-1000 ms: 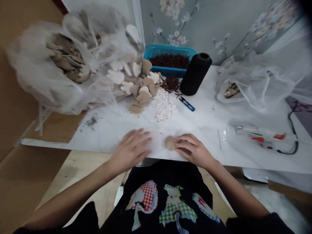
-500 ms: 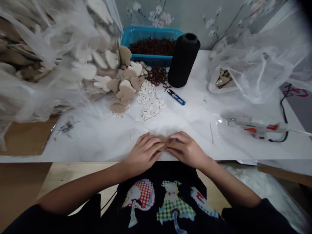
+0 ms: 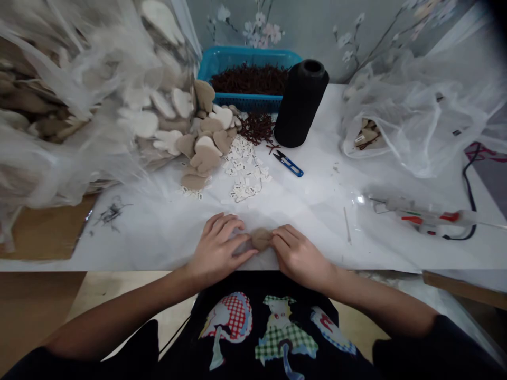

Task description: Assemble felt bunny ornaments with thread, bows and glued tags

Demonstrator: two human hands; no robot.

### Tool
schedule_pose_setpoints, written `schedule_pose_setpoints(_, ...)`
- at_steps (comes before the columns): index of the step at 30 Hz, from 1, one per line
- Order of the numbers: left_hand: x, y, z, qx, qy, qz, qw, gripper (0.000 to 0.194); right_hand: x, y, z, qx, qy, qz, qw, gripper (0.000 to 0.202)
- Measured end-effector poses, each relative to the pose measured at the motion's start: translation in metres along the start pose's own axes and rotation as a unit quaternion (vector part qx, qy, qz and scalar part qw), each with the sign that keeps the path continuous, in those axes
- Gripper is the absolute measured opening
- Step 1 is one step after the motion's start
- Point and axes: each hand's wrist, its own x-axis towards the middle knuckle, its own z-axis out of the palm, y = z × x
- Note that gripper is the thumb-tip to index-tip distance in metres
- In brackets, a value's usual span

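Observation:
A small beige fabric piece (image 3: 261,239) lies between my hands near the table's front edge. My left hand (image 3: 217,245) has its thumb and index finger closed on the piece's left edge, with the other fingers curved apart above the table. At the right edge, my right hand (image 3: 301,253) pinches the piece between thumb and fingers; its fingertips cover that edge. Beyond my hands lie many small white labels (image 3: 243,169) and blue thread snips (image 3: 289,163). Similar beige and white fabric pieces (image 3: 208,155) are heaped to the left of the labels.
A black thread cone (image 3: 301,105) stands before a blue basket (image 3: 206,63) of brown cord pieces (image 3: 249,79). Plastic bags of fabric pieces (image 3: 119,132) crowd the left. At right are another plastic bag (image 3: 415,126) and a glue gun (image 3: 431,216) with its cable.
My left hand has shifted left and its fingers have spread, so the beige fabric piece now shows between my hands. The right hand still pinches it. The camera view has tilted slightly.

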Motion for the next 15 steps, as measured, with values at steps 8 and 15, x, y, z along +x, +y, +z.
schedule_pose_setpoints(8, 0.113, -0.031, -0.027, -0.286, 0.026, -0.150, 0.946, 0.030, 0.008, 0.021, -0.001, -0.004, 0.082, 0.022, 0.996, 0.026)
schedule_pose_setpoints(15, 0.219, -0.056, -0.003, -0.084, -0.058, -0.226, 0.969, 0.034, -0.005, 0.026, -0.028, 0.072, 0.211, 0.122, 0.967, 0.020)
